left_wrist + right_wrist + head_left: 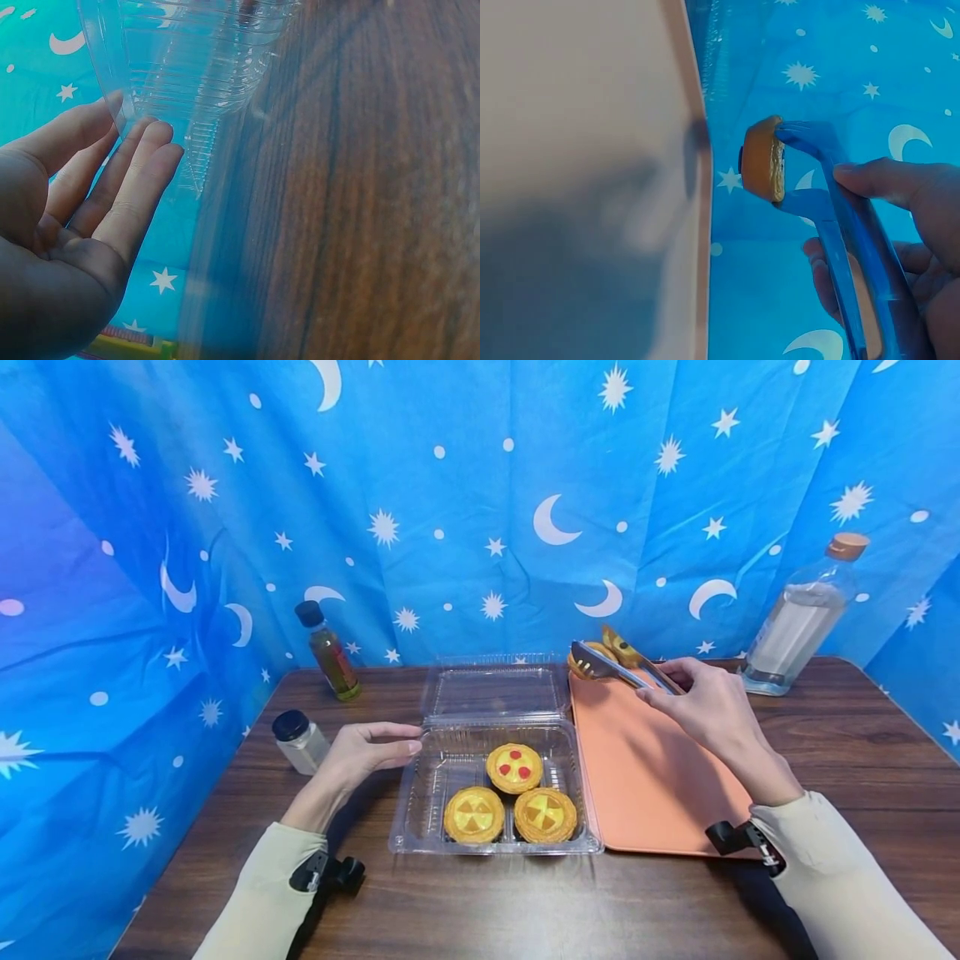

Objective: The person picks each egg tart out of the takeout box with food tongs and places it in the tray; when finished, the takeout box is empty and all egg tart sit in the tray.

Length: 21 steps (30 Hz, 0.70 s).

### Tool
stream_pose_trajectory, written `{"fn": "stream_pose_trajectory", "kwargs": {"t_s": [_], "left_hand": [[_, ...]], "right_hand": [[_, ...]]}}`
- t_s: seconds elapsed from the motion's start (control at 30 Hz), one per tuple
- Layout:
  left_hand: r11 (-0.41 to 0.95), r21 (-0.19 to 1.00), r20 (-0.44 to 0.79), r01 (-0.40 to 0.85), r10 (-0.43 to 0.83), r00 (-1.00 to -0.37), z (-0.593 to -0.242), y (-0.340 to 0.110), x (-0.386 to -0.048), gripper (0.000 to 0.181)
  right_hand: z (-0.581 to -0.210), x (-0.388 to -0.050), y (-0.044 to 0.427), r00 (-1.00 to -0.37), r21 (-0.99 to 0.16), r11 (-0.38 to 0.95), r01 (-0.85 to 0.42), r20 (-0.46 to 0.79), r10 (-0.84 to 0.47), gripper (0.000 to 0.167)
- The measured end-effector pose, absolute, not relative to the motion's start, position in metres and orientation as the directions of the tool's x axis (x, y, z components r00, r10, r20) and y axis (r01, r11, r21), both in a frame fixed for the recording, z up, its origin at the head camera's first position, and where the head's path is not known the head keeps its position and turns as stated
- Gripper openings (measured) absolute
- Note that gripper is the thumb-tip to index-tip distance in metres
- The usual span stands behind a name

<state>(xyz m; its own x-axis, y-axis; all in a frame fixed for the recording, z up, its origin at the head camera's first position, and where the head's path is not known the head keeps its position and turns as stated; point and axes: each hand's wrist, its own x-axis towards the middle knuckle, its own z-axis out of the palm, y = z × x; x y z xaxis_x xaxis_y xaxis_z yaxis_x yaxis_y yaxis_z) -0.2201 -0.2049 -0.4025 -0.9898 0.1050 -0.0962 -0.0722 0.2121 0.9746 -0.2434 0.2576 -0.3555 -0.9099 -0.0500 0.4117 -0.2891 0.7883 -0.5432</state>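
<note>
A clear plastic container [435,756] stands with its lid [495,692] folded back. Three tarts sit inside: one with red spots [514,768] and two with pale wedge patterns, a left tart [474,816] and a right tart [545,816]. My left hand [367,752] holds the container's left rim, the thumb above and the fingers below. In my right hand [708,702] is a pair of metal tongs [855,232], gripped round its arms. Its tips hold a tart [763,159] by the edge, near the far left corner of an orange board [652,777].
An oil bottle [332,660] with a dark cap and a black-lidded shaker [302,743] stand on the left. A large clear bottle [798,627] stands at the back right of the wooden table [465,910]. A blue star-patterned curtain [465,485] hangs right behind.
</note>
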Motion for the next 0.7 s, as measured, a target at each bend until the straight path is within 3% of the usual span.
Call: {"fn": "stream_pose_trajectory", "kwargs": {"t_s": [0.3, 0.7], "left_hand": [[0.210, 0.975, -0.104, -0.080, 0.108, -0.989, -0.402, -0.205, -0.220, 0.039], [0.218, 0.973, -0.103, -0.077, 0.112, -0.988, -0.402, -0.206, -0.221, 0.037]], "right_hand": [[-0.366, -0.250, 0.263, -0.926, -0.549, 0.790, -0.273, 0.373, -0.061, 0.050], [-0.374, -0.254, 0.264, -0.931, -0.525, 0.817, -0.240, 0.363, -0.040, 0.041]]}}
